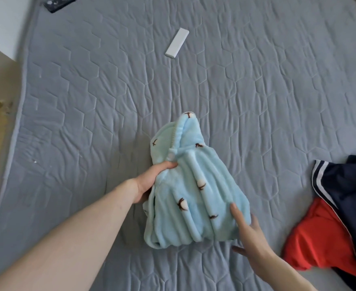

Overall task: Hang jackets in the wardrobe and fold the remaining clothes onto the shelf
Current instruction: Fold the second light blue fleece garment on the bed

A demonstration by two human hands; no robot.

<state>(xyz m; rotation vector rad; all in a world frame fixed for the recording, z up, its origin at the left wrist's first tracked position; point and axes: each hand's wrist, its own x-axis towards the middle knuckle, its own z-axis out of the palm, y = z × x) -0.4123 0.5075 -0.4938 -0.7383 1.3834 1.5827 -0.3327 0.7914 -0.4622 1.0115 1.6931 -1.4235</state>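
While a grey quilted mattress [89, 101] serves as the folding surface, a pale blue fleece garment [190, 190] lies bundled between both hands. Beyond the right hand's reach, navy and red clothes [338, 206] await. The left hand [149, 181] grips the bundle's edge, apparently anchoring it; the right hand [248, 229] presses straight fingers flat, likely holding the fold.

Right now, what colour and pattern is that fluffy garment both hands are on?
Light blue fleece garment with small brown-and-white motifs, seen from the head camera.
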